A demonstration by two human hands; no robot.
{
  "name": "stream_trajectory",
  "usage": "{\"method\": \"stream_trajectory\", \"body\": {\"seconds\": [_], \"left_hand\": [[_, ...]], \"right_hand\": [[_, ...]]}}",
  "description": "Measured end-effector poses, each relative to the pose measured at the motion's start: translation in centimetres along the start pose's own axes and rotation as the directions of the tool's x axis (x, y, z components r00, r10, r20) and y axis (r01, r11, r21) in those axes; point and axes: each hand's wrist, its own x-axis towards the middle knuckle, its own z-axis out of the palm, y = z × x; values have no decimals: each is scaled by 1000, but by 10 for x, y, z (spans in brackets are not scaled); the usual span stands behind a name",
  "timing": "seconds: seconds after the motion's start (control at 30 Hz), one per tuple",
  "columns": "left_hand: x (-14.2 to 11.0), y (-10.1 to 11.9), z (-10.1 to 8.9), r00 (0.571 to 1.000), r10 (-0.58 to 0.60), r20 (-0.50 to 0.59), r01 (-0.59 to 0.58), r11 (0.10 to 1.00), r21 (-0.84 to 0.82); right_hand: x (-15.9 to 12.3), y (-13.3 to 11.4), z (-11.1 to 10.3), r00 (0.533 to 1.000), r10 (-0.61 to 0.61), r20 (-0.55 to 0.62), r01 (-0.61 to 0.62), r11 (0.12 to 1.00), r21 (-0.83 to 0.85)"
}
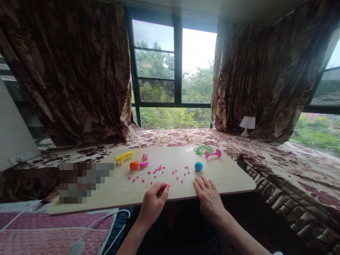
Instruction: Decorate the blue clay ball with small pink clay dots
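Note:
My left hand is at the table's front edge, thumb and forefinger pinched on a small pink clay piece. My right hand lies flat on the wooden board, fingers stretched out, just in front of a blue clay ball. Between and beyond the hands several small pink pieces are scattered; some are cube-like, others longer. An orange clay lump touches or nearly touches a pink clay lump on the left. Behind them is a small pink figure.
A yellow toy animal stands at the back left. At the back right lie a green string tangle and a pink dumbbell-shaped toy. A blurred patch covers the board's left side. A white lamp stands on the window ledge.

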Motion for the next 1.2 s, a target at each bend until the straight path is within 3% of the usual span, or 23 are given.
{"method": "stream_trajectory", "body": {"seconds": [0.17, 0.3, 0.47, 0.77, 0.93, 1.2], "left_hand": [[-1, -1, 1, 1000, -7, -23, 7, 1000, -2], [-1, -3, 3, 999, -14, -31, 14, 1000, -3], [0, -3, 2, 1000, -7, -29, 6, 1000, -3], [0, -3, -1, 1000, -20, -9, 19, 1000, -22], [2, -4, -1, 1000, -30, -4, 30, 999, -43], [2, -4, -4, 999, -42, 5, 42, 998, -43]], "right_hand": [[-25, 6, 6, 998, 42, -39, -44, 997, -57], [-25, 12, -14, 999, 52, -16, -51, 997, 59], [18, 21, -35, 994, 77, 80, -96, 960, 264], [105, -4, -10, 998, 18, 52, -37, 926, 376], [124, -11, -5, 999, -14, 45, -4, 931, 365], [134, -8, 4, 990, -38, 133, -6, 950, 313]]}}
